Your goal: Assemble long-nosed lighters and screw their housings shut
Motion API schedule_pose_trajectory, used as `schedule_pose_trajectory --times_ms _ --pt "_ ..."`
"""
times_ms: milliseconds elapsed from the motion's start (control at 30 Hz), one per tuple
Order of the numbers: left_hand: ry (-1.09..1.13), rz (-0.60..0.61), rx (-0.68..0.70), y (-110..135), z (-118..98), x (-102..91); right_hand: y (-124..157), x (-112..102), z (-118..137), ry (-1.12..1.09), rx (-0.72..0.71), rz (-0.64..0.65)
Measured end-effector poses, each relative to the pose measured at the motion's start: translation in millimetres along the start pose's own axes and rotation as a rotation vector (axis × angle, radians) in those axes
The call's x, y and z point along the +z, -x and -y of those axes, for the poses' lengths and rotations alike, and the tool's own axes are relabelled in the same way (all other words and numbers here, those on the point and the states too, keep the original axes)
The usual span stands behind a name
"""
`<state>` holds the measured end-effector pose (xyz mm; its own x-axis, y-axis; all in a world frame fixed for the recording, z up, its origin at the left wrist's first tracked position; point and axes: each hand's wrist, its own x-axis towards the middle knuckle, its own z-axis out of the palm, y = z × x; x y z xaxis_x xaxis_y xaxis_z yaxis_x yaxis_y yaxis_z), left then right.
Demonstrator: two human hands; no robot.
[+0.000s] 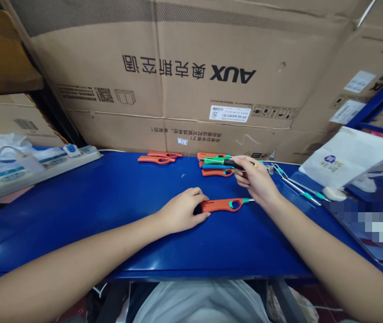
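Note:
On the blue table (pixel 86 211) my left hand (pixel 182 211) is closed round the butt end of an orange lighter (pixel 225 205) with a teal trigger ring, which lies flat. My right hand (pixel 255 179) is just right of it, fingers closed on a thin screwdriver (pixel 230 162) with a green and black handle that points left. The lighter's metal tip reaches under my right hand.
A small pile of orange and blue lighters (pixel 216 168) lies behind my right hand, and two more orange lighters (pixel 159 157) to the left. Metal tube parts (pixel 299 188) and a white bag (pixel 349 157) are at right, a power strip (pixel 33 168) at left, cardboard boxes (pixel 191 72) behind.

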<state>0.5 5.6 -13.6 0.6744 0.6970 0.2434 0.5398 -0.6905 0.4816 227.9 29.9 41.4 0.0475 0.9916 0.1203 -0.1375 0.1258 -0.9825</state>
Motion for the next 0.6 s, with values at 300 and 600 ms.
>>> schedule_pose_trajectory --times_ms 300,600 --pt "0.156 -0.029 -0.05 -6 6 -2.2 -8 -18 -30 -0.167 0.012 -0.064" --pt "0.32 -0.174 -0.177 -12 9 -5.1 -12 -23 -31 -0.294 0.132 -0.114"
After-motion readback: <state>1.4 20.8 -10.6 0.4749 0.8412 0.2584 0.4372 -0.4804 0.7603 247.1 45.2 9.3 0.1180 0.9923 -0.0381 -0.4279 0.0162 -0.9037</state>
